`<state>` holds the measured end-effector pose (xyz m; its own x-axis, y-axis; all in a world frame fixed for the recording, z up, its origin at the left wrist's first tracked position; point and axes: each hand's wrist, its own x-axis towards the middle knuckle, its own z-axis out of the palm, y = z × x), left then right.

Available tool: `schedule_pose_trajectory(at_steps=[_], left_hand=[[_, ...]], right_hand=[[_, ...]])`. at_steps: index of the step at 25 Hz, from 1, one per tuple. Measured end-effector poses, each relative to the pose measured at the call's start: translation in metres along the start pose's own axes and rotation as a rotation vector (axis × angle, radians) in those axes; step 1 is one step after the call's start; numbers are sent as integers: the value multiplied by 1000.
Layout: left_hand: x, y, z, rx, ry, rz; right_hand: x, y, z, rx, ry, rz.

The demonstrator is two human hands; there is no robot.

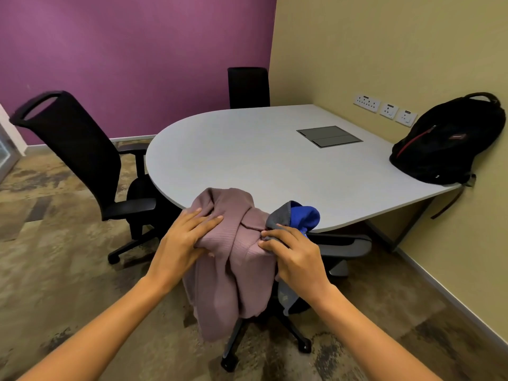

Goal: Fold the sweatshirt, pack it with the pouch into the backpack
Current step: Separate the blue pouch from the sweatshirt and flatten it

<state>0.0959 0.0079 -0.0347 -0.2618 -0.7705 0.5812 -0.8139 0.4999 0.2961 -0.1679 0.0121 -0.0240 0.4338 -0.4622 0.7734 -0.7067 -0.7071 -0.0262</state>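
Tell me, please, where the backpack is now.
Head view: the backpack lies on the table at far right, against the yellow wall near the sockets.

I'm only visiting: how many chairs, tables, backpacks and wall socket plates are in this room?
Chairs: 3 (left, far end, nearest)
Table: 1
Black backpack: 1
Wall socket plates: 3
Total: 8
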Motion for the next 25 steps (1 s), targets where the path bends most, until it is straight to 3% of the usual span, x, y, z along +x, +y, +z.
schedule_pose_trajectory(at_steps=[16,25], left_hand=[[12,11,-10,-61,178,137],[91,91,-11,-119,307,353]], right_hand=[[9,-17,-27,-8,185,200],[4,28,-96,-10,362,278]])
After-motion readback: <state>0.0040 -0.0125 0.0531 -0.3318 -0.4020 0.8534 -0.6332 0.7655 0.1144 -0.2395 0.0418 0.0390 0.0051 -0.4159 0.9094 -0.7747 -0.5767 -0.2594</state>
